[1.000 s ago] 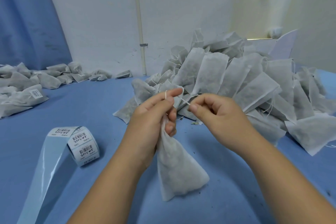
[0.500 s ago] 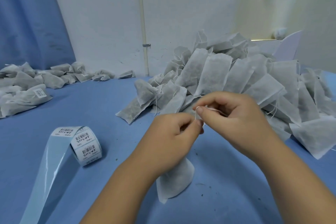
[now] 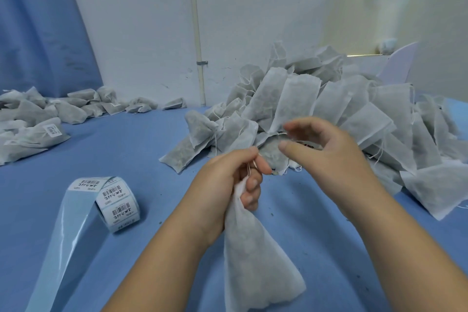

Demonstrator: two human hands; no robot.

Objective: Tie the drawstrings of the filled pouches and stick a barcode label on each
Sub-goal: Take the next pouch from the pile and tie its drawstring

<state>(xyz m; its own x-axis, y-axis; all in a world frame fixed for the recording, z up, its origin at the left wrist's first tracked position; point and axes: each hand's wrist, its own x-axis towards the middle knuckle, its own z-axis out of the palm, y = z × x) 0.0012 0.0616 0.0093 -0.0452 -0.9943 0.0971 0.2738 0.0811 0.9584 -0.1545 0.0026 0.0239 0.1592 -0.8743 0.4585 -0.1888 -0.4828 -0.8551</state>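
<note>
Hanging nearest the desk's [image 3: 131,149] near edge, a filled white pouch [image 3: 255,256] is gripped by its gathered neck in the left hand [image 3: 225,182]. Its wide bottom is spread on the blue cloth. The lower fingers [image 3: 249,197] are curled round the neck, and loops of thin drawstring [image 3: 251,166] are pinched between thumb and forefinger. The right hand [image 3: 329,154] is held just beyond and beside the left one, above the desk. Its fingers are bent, and a gap is kept between thumb and forefinger. A fine thread is seen crossing that gap; whether it is held cannot be told.

Toward the left edge a roll of barcode labels [image 3: 119,201] is stood on its side, with its pale backing strip [image 3: 63,256] trailed to the near edge. Behind the hands a large heap of pouches [image 3: 329,104] is piled along the right side. At the far left edge a lower row of pouches [image 3: 83,106] is laid, and one labelled pouch [image 3: 38,137] is seen among them.
</note>
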